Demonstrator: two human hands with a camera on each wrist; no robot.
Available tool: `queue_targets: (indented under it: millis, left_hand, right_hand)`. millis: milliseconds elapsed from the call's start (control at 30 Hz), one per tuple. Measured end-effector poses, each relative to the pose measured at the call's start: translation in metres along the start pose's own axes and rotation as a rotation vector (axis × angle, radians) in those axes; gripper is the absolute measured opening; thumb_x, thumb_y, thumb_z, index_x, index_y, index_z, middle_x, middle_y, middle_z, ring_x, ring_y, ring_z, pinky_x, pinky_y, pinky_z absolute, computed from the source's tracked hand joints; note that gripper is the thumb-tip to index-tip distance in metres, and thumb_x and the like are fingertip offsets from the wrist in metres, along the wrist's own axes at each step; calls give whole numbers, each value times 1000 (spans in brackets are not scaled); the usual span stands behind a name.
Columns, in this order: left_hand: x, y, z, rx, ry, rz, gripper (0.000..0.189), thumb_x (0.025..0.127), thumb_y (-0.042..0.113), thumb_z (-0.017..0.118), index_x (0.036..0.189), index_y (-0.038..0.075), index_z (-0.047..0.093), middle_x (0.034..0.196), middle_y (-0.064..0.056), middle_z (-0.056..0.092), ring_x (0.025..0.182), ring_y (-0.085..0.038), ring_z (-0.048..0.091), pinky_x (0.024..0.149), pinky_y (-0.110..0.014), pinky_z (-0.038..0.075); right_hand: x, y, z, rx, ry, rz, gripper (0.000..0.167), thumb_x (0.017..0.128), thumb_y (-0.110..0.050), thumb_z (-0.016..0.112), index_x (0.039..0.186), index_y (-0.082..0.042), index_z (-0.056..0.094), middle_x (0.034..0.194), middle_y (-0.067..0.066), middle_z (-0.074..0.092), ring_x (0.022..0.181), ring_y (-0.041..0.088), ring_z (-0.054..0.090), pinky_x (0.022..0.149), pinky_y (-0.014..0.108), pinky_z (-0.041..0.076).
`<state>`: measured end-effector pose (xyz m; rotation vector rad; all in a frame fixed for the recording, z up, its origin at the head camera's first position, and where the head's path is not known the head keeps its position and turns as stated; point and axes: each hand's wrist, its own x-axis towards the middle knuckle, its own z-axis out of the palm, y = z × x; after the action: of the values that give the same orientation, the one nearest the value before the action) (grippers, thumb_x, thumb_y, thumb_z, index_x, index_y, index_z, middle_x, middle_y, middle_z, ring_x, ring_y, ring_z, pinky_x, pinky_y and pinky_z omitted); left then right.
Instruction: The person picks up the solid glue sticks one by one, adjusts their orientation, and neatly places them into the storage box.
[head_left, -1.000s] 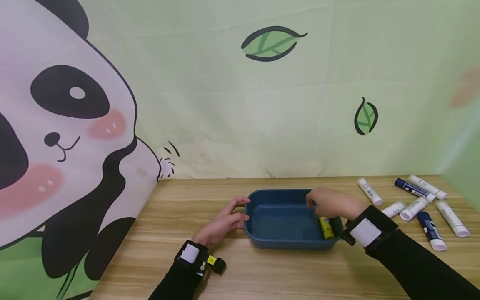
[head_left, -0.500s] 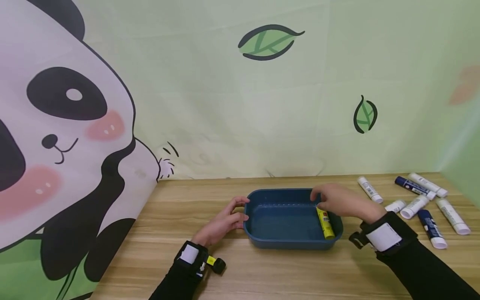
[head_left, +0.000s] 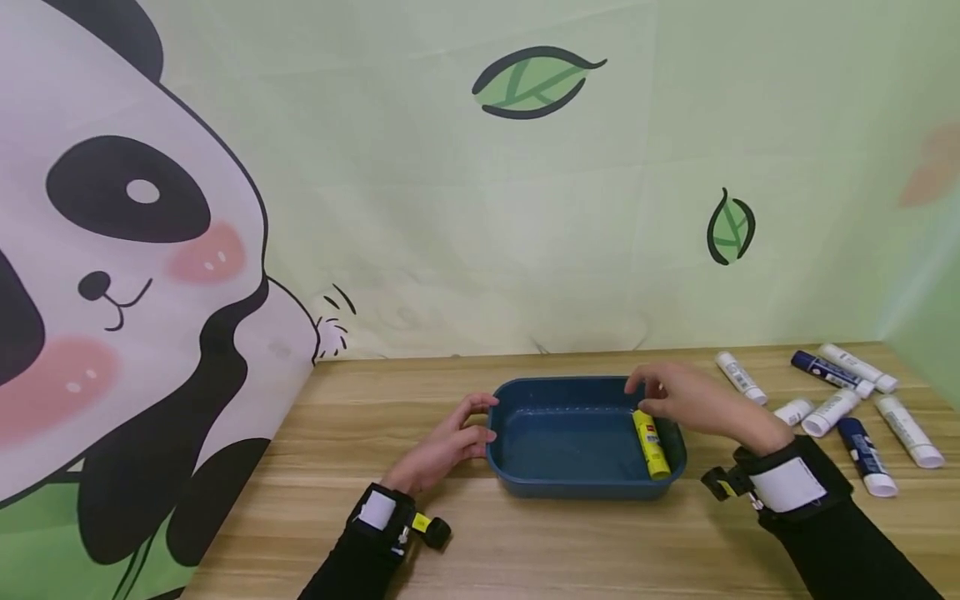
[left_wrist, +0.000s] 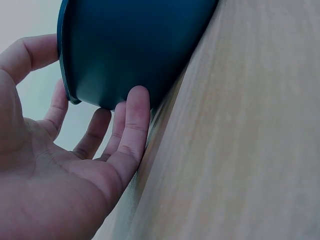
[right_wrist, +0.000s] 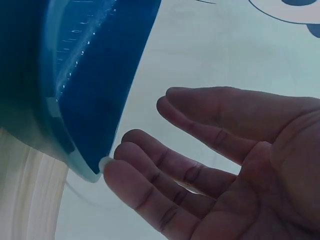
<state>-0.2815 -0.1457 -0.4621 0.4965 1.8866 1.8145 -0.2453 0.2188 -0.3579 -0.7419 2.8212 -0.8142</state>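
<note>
Tray point(head_left: 525, 487) — left hand point(head_left: 442, 446) fingers grip end; right hand point(head_left: 693, 400) fingers loose, hiding glue stick point(head_left: 651, 443) top.

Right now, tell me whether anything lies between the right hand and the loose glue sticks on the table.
Nothing visible does. The right hand, open, hovers over the blue tray; bare wood separates it from the nearest white glue stick.
</note>
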Motion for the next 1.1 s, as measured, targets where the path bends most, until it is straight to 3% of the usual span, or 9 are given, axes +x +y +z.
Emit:
queue_targets:
  millis: [433, 667, 1100]
  left_hand:
    - [7, 1, 1, 29, -7, 1, 48, 96, 15, 56, 140, 17, 38, 144, -10, 24, 97, -21, 52, 84, -31, 48]
    - [1, 1, 1, 26, 8, -9, 48, 95, 14, 55, 140, 17, 38, 144, -11, 23, 103, -24, 52, 86, -32, 47]
    - [1, 0, 1, 38, 3, -1, 48, 95, 16, 55, 140, 18, 38, 143, -10, 24, 103, -23, 51, 85, -31, 47]
  right_hand:
    - [-17, 6, -7, 53, 78, 2, 23, 90, -5, 63, 113, -6, 62, 91, 6, 62, 78, 19, 59, 62, 32, 47]
    - [-16, 9, -8, 47, 94, -17, 23, 88, -5, 65, 111, -6, 63, 89, 4, 62, 77, 17, 59, 63, 31, 48]
    - [-25, 25, -27, 7, 135, 49, 24, 90, -4, 60, 115, -3, 63, 88, 6, 60, 78, 21, 56, 62, 32, 47]
